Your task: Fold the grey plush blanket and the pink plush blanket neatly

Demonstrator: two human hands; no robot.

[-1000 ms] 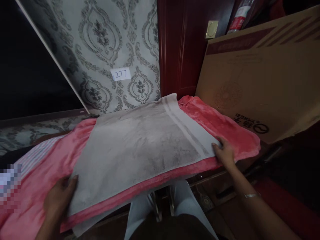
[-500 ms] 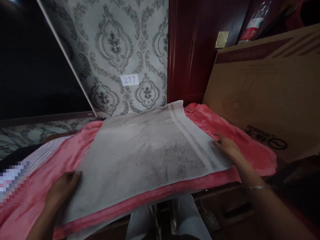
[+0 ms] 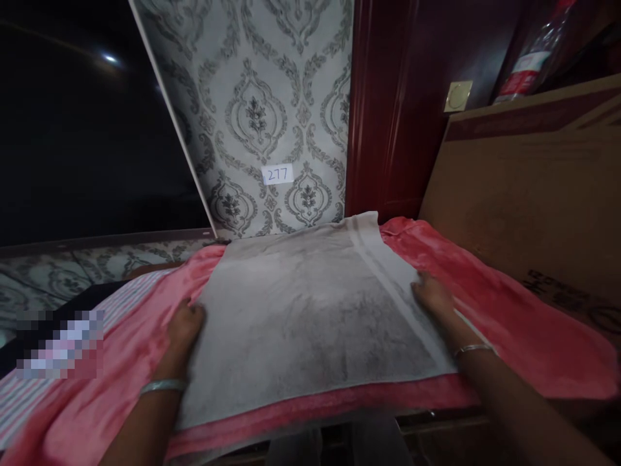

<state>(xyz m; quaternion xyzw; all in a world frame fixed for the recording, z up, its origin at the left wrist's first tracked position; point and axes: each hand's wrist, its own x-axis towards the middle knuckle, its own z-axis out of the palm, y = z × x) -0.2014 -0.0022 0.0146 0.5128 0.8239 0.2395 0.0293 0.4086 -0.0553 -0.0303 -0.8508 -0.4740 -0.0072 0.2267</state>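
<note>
A grey towel [image 3: 301,310] with lighter stripes along its right side lies spread flat, dark smudges showing on its surface. Beneath it is a pink plush blanket [image 3: 514,323] that sticks out on both sides and along the near edge. My left hand [image 3: 185,327] is closed at the towel's left edge, about halfway up, thumb on top. Across from it, my right hand [image 3: 431,294] pinches the towel's right edge. The fingers beneath the cloth are hidden on both sides.
A large cardboard box [image 3: 524,194] stands at the right, with a plastic bottle [image 3: 526,68] behind its top edge. A dark screen [image 3: 92,129] rises at the left. Striped cloth [image 3: 126,301] lies left of the blanket. Patterned wallpaper [image 3: 257,116] closes off the back.
My left hand has moved from the towel's near left part farther up its left edge. My right hand stays at the right edge. The view has shifted, so the scene sits lower and farther right.
</note>
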